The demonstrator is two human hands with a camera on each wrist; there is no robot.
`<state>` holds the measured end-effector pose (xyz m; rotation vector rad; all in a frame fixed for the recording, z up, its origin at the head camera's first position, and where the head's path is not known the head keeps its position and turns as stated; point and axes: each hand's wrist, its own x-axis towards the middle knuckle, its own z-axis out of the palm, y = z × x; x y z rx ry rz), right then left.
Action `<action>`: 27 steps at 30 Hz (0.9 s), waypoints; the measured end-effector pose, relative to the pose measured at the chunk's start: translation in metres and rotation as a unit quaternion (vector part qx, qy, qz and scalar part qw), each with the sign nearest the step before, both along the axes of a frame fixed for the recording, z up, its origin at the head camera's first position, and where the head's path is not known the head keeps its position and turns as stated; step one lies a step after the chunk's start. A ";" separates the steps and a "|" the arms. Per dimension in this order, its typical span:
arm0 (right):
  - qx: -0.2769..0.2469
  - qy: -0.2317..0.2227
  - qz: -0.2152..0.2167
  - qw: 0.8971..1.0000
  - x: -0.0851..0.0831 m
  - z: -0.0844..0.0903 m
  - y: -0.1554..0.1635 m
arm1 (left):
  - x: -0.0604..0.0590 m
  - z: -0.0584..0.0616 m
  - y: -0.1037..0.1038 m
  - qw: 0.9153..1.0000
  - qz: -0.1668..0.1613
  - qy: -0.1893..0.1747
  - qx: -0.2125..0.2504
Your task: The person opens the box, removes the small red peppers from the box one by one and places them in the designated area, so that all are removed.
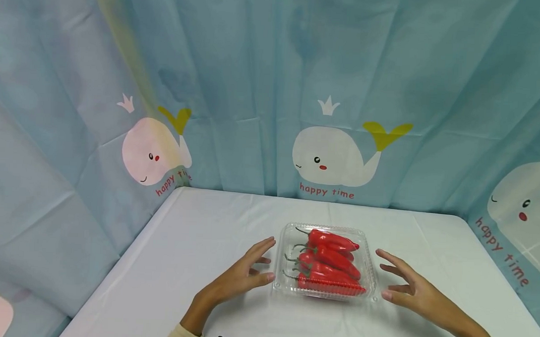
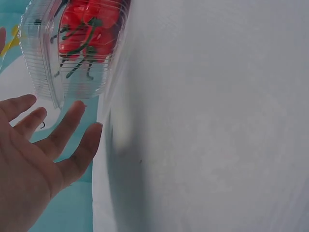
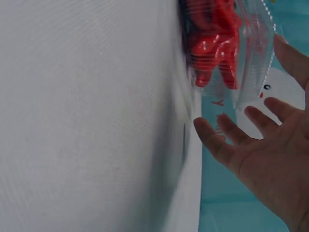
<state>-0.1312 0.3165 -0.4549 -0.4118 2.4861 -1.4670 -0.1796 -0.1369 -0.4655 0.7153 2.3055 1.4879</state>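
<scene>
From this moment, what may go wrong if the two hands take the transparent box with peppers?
The left hand and right hand are open on opposite sides of the clear box; if they press unevenly, it might slide on the white table. Its thin-looking plastic could bend under a hard squeeze. I cannot tell whether it is fastened, so tilting might spill the red peppers.

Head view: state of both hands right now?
Left hand: open, holding nothing, beside the clear container.
Right hand: open, holding nothing, on the container's opposite side.
</scene>
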 end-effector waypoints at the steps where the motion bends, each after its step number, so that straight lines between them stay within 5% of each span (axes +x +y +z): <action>1: 0.006 -0.002 0.000 1.000 0.001 0.000 0.000 | 0.000 -0.001 0.001 1.000 -0.002 -0.001 0.001; 27: 0.023 0.043 0.005 0.999 0.004 -0.008 -0.008 | 0.000 -0.008 0.006 1.000 -0.024 0.006 0.001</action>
